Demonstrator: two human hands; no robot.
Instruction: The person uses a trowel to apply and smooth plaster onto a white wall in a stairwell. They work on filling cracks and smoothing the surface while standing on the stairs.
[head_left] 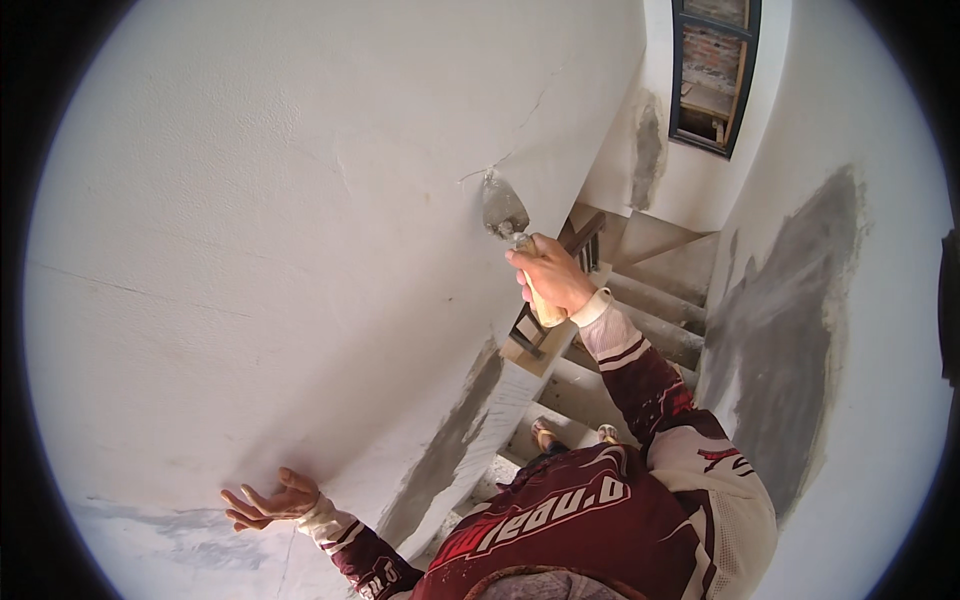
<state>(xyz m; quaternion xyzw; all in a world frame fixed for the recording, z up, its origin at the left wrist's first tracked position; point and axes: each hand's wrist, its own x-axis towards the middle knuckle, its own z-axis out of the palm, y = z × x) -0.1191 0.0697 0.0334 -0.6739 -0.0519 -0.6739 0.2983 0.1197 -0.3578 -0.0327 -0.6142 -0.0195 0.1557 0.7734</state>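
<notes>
My right hand [545, 270] grips the wooden handle of a trowel [505, 205], whose metal blade, with some grey material on it, lies at or very close to the white wall [300, 160], just below a thin crack [500, 162]. My left hand [268, 500] is at the lower left, fingers spread and empty, beside that wall; whether it touches the surface I cannot tell. A long grey plaster patch [440, 445] runs down the wall between my two arms.
Concrete stairs [665, 322] descend under me, my feet [545, 435] on a step, with a dark railing [588, 240] partly behind my right hand. The right wall [880, 420] has a large grey patch [785, 330]. A dark-framed window [712, 70] is at the upper right.
</notes>
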